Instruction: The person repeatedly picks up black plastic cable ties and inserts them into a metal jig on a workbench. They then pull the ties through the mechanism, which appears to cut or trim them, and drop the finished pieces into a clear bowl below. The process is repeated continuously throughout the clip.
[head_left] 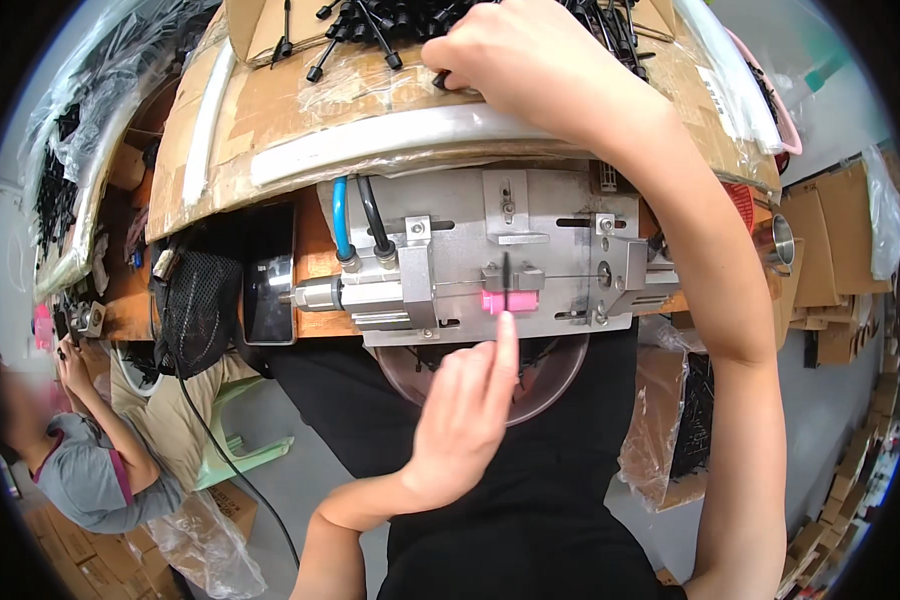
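A slim black part (506,272) stands across the pink block (526,301), just beyond the left hand (462,420), its forefinger outstretched, other fingers loosely curled. Farther out, the right hand (520,55) pinches a dark piece (441,80) beside the black pile (402,20). Likely seating while picking; the next move calls for careful alignment.

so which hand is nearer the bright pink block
Left. The left hand has a fingertip at the near edge of the pink block; the right hand is beyond it, at thin black rods.
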The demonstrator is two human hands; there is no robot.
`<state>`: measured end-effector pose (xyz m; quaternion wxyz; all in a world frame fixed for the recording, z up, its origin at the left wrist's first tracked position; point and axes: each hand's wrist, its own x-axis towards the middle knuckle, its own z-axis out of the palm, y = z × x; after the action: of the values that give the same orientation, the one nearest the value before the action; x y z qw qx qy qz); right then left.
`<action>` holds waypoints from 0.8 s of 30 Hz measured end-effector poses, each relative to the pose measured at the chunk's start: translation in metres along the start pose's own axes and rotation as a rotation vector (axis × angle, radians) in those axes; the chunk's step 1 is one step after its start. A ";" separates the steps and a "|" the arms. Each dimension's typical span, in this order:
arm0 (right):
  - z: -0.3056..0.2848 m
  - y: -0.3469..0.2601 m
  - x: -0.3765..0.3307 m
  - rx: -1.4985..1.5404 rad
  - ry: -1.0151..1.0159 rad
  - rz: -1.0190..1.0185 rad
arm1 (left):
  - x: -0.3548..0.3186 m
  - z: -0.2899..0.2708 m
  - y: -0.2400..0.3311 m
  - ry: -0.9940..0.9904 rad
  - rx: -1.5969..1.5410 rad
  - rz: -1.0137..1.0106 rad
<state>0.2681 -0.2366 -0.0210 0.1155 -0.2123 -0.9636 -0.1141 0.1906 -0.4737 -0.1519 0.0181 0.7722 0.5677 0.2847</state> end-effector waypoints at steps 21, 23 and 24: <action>0.081 -0.166 -0.187 0.676 0.475 0.518 | 0.146 -0.049 -0.094 0.417 0.222 -0.003; 0.088 -0.170 -0.181 0.714 0.416 0.488 | 0.177 -0.055 -0.144 0.334 0.152 -0.022; 0.094 -0.170 -0.180 0.716 0.409 0.477 | 0.187 -0.054 -0.149 0.266 0.084 -0.059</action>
<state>0.3364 -0.4303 -0.1875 0.3917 -0.3476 -0.8243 0.2152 0.0728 -0.2712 -0.0803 -0.0814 0.7109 0.5989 0.3596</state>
